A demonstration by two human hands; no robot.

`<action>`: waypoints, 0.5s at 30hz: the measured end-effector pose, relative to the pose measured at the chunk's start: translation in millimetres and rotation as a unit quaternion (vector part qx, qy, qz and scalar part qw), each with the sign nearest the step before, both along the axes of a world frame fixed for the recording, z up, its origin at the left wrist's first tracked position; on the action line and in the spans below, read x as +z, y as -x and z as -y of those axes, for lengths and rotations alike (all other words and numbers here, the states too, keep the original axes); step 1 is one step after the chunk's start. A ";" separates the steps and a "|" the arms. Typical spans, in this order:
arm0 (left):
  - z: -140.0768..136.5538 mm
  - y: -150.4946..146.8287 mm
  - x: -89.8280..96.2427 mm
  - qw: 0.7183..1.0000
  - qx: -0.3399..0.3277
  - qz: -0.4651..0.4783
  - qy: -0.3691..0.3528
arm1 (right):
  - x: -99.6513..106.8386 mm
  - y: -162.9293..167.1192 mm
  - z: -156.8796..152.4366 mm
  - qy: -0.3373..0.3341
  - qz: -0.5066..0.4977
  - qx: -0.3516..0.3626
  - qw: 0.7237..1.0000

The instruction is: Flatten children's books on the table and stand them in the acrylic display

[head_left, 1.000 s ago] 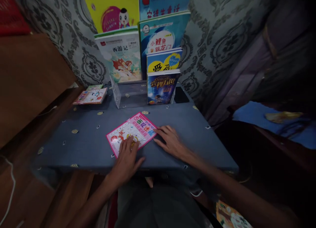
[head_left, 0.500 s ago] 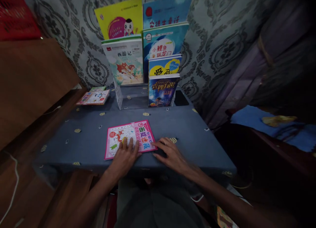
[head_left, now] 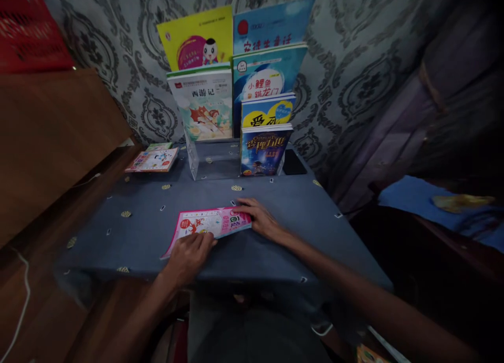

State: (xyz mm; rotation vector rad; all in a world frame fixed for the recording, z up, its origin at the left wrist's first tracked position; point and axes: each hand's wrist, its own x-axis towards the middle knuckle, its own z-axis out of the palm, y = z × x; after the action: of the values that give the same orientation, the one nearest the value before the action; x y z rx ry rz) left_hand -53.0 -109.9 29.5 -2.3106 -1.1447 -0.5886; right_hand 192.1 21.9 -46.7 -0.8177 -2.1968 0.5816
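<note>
A thin pink-bordered children's book (head_left: 208, 221), with a fox drawing and colourful Chinese lettering on its cover, is tilted over the table in front of me. Its near right side stands off the cloth and its left part bends. With curled fingers, my left hand (head_left: 189, 255) grips the near edge; the thumb is mostly out of sight. At the right end, my right hand (head_left: 260, 221) holds the book's edge, its fingers reaching over the top corner. The part of the cover under my left hand is hidden.
Behind the book, a clear acrylic rack (head_left: 214, 161) holds several upright books, among them a dark blue one (head_left: 263, 152). A small stack of books (head_left: 154, 159) lies at the back left. A black flat phone-like object (head_left: 294, 162) lies right of the rack on the dark tablecloth (head_left: 315, 242).
The book has gone from lying flat to tilted and partly raised. My left fingers have curled onto its near edge, and my right hand has moved up along its right end.
</note>
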 end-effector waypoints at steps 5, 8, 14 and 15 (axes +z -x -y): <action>0.6 -5.6 23.9 1.000 -0.021 -0.001 0.020 | 8.3 -0.4 -19.8 0.017 -0.099 0.035 0.994; -1.9 -4.2 25.2 0.998 -0.021 -0.008 0.064 | 23.9 -8.9 -18.0 0.038 -0.128 0.003 0.991; -22.4 16.2 21.4 0.994 0.028 0.040 0.094 | 61.2 -21.8 -3.9 0.063 -0.165 -0.059 0.983; -27.1 17.8 24.0 0.993 0.036 0.069 0.089 | 67.5 -22.4 -2.6 0.073 -0.180 -0.077 0.978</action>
State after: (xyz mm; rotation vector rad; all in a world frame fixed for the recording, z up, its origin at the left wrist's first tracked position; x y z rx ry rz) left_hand -70.8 -82.8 53.4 -2.3958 -1.3883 -0.6514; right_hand 214.6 24.4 20.8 -0.8737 -1.7623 0.7560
